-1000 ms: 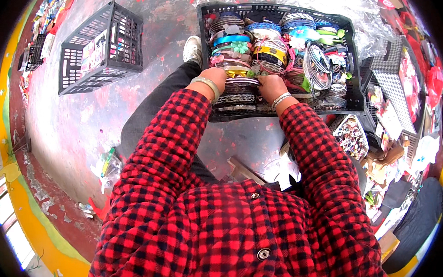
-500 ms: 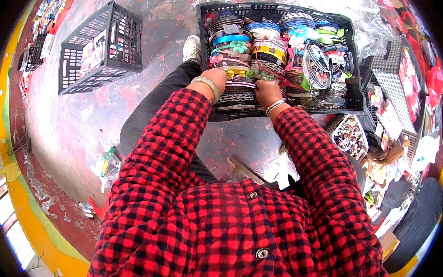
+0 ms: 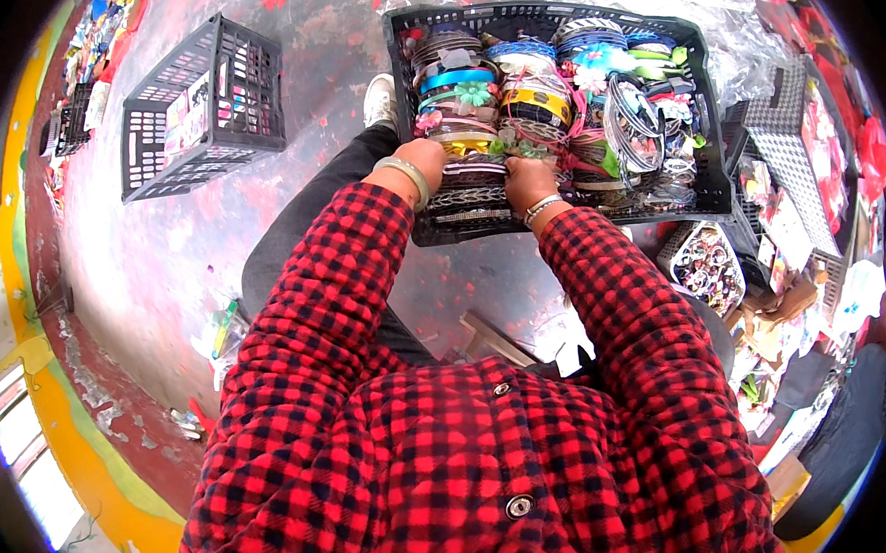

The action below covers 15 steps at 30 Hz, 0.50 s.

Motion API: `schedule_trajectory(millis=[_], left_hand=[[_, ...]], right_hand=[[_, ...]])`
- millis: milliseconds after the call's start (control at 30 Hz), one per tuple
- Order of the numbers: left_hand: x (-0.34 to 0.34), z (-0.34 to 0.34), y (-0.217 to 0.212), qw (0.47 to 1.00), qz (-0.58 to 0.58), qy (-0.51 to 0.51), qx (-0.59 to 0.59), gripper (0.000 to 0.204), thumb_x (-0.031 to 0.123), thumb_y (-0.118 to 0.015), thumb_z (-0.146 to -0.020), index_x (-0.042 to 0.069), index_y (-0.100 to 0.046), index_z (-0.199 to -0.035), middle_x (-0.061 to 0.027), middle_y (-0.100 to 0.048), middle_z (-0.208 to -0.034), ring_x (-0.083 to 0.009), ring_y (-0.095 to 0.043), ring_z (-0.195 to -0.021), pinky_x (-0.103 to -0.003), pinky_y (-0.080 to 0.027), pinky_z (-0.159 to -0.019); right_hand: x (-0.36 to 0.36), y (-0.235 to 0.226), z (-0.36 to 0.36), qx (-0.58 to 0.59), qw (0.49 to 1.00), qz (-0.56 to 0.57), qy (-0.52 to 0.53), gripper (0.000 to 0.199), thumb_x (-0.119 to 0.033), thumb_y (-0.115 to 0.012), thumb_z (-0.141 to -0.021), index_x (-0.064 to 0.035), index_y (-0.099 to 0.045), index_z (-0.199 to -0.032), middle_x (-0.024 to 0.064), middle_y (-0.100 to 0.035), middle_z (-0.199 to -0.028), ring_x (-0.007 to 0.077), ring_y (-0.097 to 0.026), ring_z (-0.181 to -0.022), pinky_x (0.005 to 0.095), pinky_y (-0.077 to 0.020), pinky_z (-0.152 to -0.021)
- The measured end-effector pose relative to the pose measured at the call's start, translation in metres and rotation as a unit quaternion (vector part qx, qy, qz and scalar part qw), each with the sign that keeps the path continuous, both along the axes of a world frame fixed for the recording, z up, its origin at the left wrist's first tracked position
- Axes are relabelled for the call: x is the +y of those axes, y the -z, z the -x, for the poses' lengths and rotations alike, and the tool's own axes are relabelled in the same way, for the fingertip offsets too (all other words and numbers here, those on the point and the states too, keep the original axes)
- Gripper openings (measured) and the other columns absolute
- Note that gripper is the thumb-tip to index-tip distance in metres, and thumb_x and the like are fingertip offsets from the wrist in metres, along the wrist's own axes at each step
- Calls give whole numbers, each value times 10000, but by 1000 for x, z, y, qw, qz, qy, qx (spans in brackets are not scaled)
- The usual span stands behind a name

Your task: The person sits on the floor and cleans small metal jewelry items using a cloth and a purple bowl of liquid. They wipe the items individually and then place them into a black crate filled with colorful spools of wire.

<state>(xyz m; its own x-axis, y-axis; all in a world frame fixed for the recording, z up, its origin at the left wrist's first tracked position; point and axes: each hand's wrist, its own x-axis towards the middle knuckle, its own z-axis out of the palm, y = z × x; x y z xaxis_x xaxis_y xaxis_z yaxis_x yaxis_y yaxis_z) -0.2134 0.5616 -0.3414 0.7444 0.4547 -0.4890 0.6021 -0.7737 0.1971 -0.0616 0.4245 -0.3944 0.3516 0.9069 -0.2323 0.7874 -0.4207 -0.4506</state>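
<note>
A black plastic crate [image 3: 707, 122] in front of me is packed with rows of headbands, some plain, some braided, some trimmed with fabric flowers. My left hand [image 3: 423, 163], a pale bangle at its wrist, is closed at the left side of the near-left row of headbands [image 3: 474, 175]. Closed on the right side of that row is my right hand [image 3: 531, 184], with bracelets on its wrist. Fingertips of both hands are hidden among the bands. Just beyond them lie a yellow bow band [image 3: 468, 147] and a blue band [image 3: 458, 77].
Another black crate [image 3: 243, 97] holding packaged goods stands on the floor at the left. Right of me are a small basket of hair ties [image 3: 703, 271], a checked box [image 3: 791, 123] and a heap of loose packaging. Clear plastic sheeting [image 3: 695, 18] lies behind the packed crate.
My right hand has shifted slightly left along the headbands. The left hand keeps nearly the same place, and the whole view has moved a little.
</note>
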Motion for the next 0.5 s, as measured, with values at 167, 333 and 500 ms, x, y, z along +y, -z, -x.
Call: schedule_trajectory(millis=[167,333,500], left_hand=[[-11,0,-4,1000,10,-19,17,152,139,-607,-675,60,-668,-790,-185,-619,-795,-341,-602,-800,-396,-485,-718],[-5,-3,-36,1000,14,-11,-5,204,217,-656,-678,53,-661,-799,-185,-613,-799,-334,-596,-800,-398,-469,-722],[-7,-1,-72,998,48,9,-38,238,231,-682,-662,44,-652,-807,-173,-606,-758,-340,-587,-782,-399,-459,-709]], right_hand=[[0,8,-8,-17,1000,-12,-9,114,-118,-501,-728,-75,-604,-755,192,-603,-726,360,-593,-727,439,-474,-681],[7,-20,-10,-21,999,-36,20,109,-135,-523,-723,-53,-595,-726,196,-601,-731,362,-589,-741,440,-471,-689],[9,-64,-13,-22,999,36,-21,163,-147,-525,-710,-53,-635,-785,184,-611,-770,343,-597,-769,409,-478,-701]])
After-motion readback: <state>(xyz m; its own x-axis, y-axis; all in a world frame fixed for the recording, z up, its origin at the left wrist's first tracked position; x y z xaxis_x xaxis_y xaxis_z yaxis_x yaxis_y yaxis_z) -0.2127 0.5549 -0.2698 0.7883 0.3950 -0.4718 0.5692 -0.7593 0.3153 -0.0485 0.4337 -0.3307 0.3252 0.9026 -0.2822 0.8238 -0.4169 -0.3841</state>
